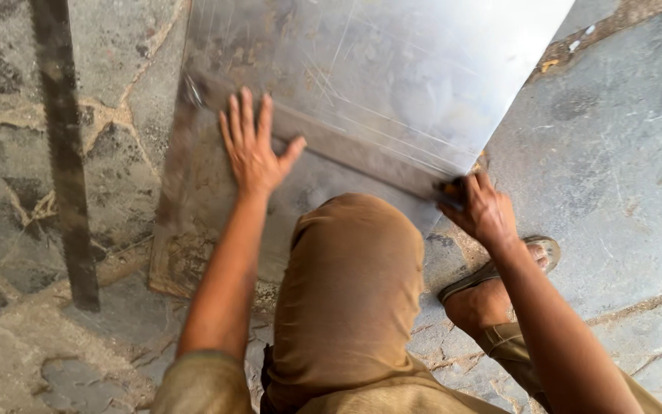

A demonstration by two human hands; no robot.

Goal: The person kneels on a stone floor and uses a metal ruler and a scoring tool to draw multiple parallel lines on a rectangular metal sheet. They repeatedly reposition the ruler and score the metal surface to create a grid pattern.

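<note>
A large scratched metal sheet (pixel 369 69) lies on the stone floor in front of me. My left hand (pixel 252 146) presses flat on it with fingers spread, beside a straight dark line or fold that runs across the sheet. My right hand (pixel 480 208) is at the sheet's right edge, closed around a small dark tool (pixel 449 192) whose shape I cannot make out. My knee in brown trousers (pixel 346 291) rests between my arms over the sheet's near edge.
A long dark flat metal bar (pixel 67 153) lies on the floor at the left. My sandalled foot (pixel 499 280) stands on the grey stone slabs (pixel 614 169) at the right. Cracked joints run between the slabs.
</note>
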